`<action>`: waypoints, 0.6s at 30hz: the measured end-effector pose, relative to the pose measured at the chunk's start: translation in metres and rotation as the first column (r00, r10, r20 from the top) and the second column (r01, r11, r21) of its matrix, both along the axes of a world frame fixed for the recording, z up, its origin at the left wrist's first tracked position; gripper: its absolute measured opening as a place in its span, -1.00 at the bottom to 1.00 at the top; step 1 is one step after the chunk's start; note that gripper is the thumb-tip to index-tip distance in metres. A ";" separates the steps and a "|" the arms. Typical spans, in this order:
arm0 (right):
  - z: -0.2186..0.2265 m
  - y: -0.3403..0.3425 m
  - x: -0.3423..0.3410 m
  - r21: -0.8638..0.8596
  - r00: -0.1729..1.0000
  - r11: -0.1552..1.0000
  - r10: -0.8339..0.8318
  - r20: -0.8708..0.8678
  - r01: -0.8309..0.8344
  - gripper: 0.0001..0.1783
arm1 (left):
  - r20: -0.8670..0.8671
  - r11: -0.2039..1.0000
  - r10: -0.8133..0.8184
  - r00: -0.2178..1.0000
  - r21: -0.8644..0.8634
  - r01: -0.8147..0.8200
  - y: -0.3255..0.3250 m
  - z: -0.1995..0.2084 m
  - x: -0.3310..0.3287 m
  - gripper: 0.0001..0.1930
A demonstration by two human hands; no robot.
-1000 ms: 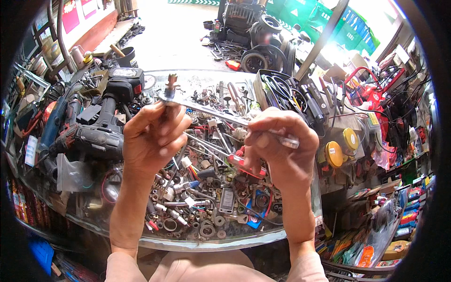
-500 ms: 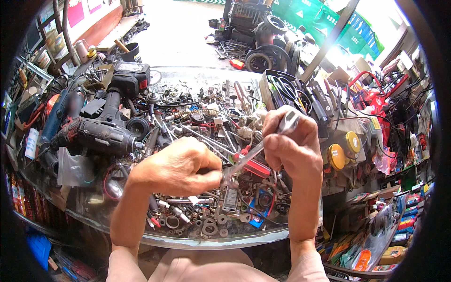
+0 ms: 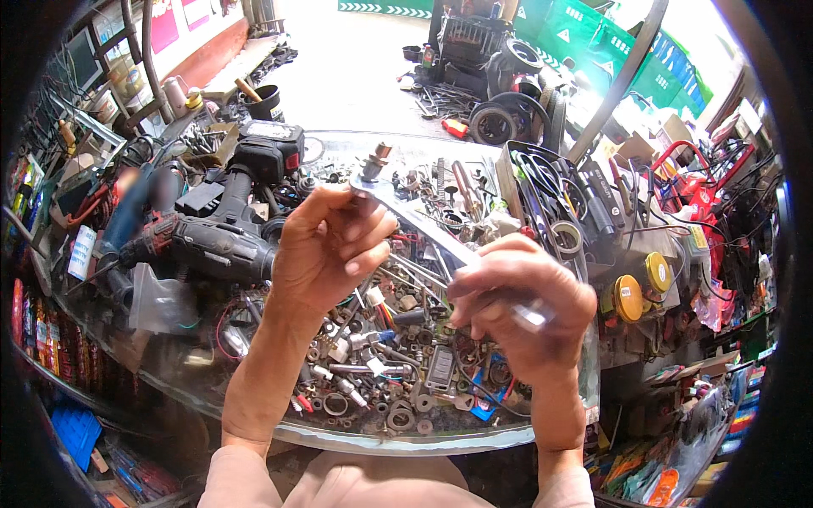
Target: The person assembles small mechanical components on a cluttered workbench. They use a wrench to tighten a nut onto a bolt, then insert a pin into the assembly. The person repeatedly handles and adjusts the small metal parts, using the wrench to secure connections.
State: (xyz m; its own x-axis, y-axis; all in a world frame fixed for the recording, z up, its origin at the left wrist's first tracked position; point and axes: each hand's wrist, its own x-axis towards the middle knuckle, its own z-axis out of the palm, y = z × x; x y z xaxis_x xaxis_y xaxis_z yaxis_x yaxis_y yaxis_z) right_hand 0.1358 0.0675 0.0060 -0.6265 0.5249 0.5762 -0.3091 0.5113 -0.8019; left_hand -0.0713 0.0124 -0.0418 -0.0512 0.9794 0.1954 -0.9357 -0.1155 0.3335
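Observation:
My right hand (image 3: 529,300) is closed round the handle of a silver wrench (image 3: 434,231), whose near end shows blurred past the fingers. The wrench slants up and to the left across the worktop. At its far end stands a small threaded metal bolt (image 3: 373,165) with a brownish tip, looking like it sits in the wrench's head. My left hand (image 3: 334,241) is raised there, thumb and forefinger pinched at the bolt's base, the other fingers curled. Its exact grip on the bolt is partly hidden. Both hands are above a heap of loose metal parts (image 3: 406,347).
A black cordless drill (image 3: 224,241) lies at left, near a clear plastic bag (image 3: 161,300). At right are an open tool box (image 3: 529,173) with cables and two yellow-lidded tins (image 3: 628,298). The glass table's front edge (image 3: 406,442) runs close to my body.
My left hand has risen and turned, bringing the wrench's far end up with the bolt now visible. My right hand has lowered and tipped over. The view has shifted slightly.

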 end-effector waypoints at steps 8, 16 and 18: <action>-0.015 0.045 0.018 -0.454 0.870 0.746 0.364 -0.334 -0.486 -0.80 | -0.238 0.950 -0.148 0.960 0.237 0.205 0.000 0.002 0.003 -0.70; 0.008 0.030 0.035 -0.409 0.941 0.911 -0.177 -0.288 0.046 -0.69 | -0.172 0.989 0.128 0.977 -0.056 -0.140 0.004 0.001 0.001 -0.74; 0.013 0.022 0.038 -0.277 0.901 0.901 -0.391 -0.189 0.333 -0.71 | -0.217 0.990 0.116 0.969 -0.060 -0.132 0.004 0.003 0.000 -0.75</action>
State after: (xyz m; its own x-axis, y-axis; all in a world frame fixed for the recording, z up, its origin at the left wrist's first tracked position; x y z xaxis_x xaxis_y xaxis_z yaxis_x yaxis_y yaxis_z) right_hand 0.1740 0.0894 0.0193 -0.2287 0.8254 0.5161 -0.3315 0.4324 -0.8385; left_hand -0.0708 0.0166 -0.0391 -0.1379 0.9801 0.1428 -0.8224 -0.1936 0.5349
